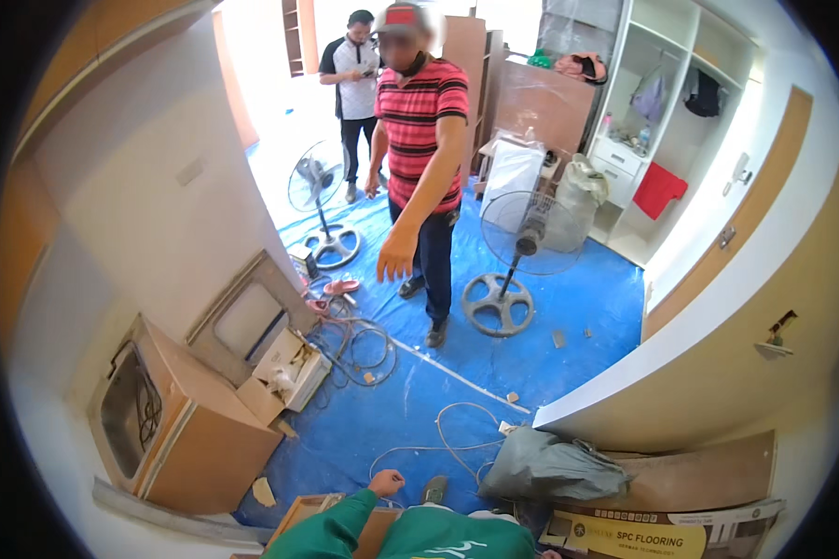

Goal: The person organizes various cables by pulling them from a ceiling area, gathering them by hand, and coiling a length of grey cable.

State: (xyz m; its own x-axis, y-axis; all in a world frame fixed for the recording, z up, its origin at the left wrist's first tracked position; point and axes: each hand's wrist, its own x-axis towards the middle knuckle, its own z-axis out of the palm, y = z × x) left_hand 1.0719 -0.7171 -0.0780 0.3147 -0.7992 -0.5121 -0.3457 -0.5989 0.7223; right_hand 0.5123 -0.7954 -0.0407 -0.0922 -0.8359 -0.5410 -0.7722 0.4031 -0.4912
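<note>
My left hand [386,482] reaches out from a green sleeve at the bottom of the view, above the blue floor sheet [345,447]. Its fingers are curled closed, and anything inside them is too small or hidden to make out. Below it is a wooden cabinet or board edge [303,511]; a white cable [446,443] loops across the sheet just beyond. Only a sliver of my right hand [552,554] shows at the lower edge, beside a long flooring carton [662,536], so its fingers are hidden.
A person in a red striped shirt [424,130] stands ahead, one arm extended; another person [354,84] is behind. Two stand fans [529,238] flank them. Left are a cabinet with a sink [205,447], an open box [294,368] and coiled hoses [364,349]. A grey sack [555,466] lies right.
</note>
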